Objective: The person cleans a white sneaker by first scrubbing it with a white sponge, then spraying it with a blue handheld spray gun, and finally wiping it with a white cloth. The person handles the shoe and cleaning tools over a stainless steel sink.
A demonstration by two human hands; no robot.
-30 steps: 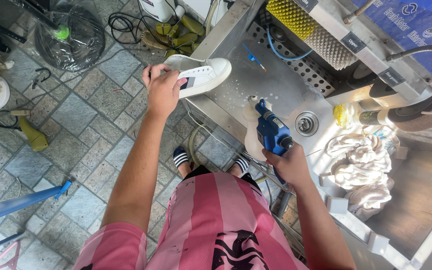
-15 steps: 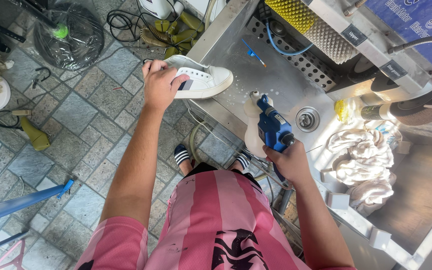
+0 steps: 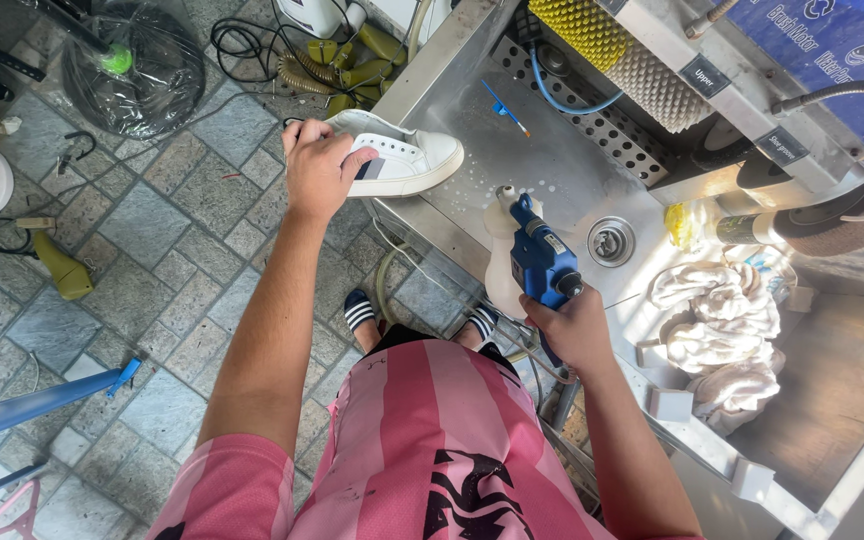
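My left hand (image 3: 318,168) grips the heel end of a white sneaker (image 3: 414,155) that lies on its side across the left rim of a steel wash basin (image 3: 552,165). My right hand (image 3: 574,325) holds a blue spray gun (image 3: 540,258) with a white bottle (image 3: 504,262) fixed under it, nozzle aimed toward the shoe. White foam flecks dot the basin floor between the gun and the sneaker.
A drain (image 3: 612,241) sits beside the gun. White rags (image 3: 720,330) lie at the basin's right. Yellow and white roller brushes (image 3: 622,50), a small blue brush (image 3: 505,108) and a yellow sponge (image 3: 684,224) are farther back. Cables, hoses and a bagged fan (image 3: 132,70) clutter the paved floor.
The sneaker has turned a little under my left hand, which now covers more of its heel. The spray gun stays nearly where it was.
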